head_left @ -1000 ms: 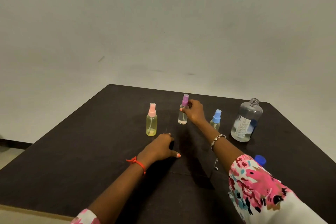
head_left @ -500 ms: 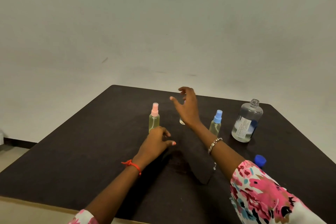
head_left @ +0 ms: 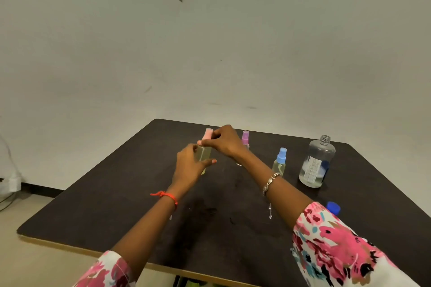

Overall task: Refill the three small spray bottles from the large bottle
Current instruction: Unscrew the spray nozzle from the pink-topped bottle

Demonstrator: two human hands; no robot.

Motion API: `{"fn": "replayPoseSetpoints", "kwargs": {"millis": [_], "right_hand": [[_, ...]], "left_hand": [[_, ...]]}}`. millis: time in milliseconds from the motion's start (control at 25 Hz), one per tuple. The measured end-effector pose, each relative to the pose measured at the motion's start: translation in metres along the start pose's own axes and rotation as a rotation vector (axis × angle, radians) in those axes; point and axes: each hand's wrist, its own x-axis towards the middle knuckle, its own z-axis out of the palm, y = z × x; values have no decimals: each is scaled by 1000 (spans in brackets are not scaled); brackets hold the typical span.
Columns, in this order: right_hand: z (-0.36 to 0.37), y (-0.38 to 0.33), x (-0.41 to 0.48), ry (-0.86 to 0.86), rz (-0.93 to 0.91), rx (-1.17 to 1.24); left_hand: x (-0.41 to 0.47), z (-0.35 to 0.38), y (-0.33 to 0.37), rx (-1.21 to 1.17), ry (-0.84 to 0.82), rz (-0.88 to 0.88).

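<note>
My left hand (head_left: 190, 165) grips the body of the pink-capped spray bottle (head_left: 204, 153), which holds yellowish liquid. My right hand (head_left: 225, 141) pinches its pink cap from the right. The purple-capped spray bottle (head_left: 245, 138) stands just behind my right wrist, partly hidden. To the right stands the blue-capped spray bottle (head_left: 279, 162). The large clear bottle (head_left: 317, 162), uncapped and with a white label, stands at the far right.
A blue screw cap (head_left: 333, 207) lies on the dark table (head_left: 93, 205) by my right sleeve. A few wet spots mark the table between my arms. A white wall rises behind, and cables lie on the floor at the left.
My right hand left the purple-capped bottle and moved left onto the pink cap. My left hand rose from the table and took hold of the pink-capped bottle's body.
</note>
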Motion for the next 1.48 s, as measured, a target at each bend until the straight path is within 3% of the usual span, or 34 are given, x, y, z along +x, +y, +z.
{"fn": "replayPoseSetpoints", "kwargs": {"millis": [120,440,720,800,1000,1320,1480], "right_hand": [[-25,-17,-12,-17,-62,-14],[-74,-21,-34,-54,-233,-15],[-116,-28,-55,-382,-262,148],[-124,-29,-55,-404,-254,123],[-127,-39,-52,-128,-176,-289],[-135,-41,-63,-320,-343,-419],[-126,-38,-64,-175,-229,-459]], "left_hand": [[-6,-2,23,-37,80,83],[-23,-1,64,-195,-91,124],[-28,-15,78,-505,-542,72],[-29,-11,81,-466,-532,81],[-22,2,82,-268,-423,127],[-26,6,77,-278,-464,122],[-26,10,75,-222,-450,134]]}}
